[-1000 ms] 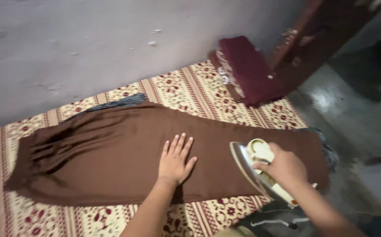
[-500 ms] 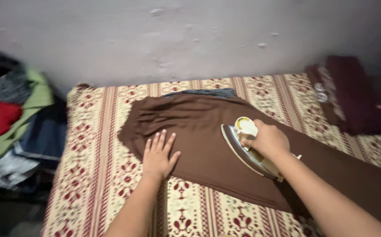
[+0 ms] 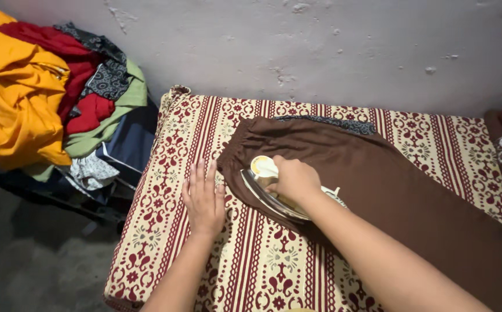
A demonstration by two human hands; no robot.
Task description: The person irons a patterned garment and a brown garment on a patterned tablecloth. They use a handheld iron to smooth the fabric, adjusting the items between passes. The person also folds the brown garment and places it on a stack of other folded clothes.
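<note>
Your right hand is closed around the handle of the electric iron, which sits on the gathered waist end of the brown trousers. Your left hand lies flat with fingers spread on the patterned cream-and-maroon mat, just beside the waistband. A pile of clothes is at the left.

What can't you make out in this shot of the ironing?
Head view only:
- Iron: its handle is covered by the right hand.
- Brown garment: its far end runs off the right edge.
- Clothes pile: cut off by the left edge.
- Dark cloth under the garment: mostly covered.
</note>
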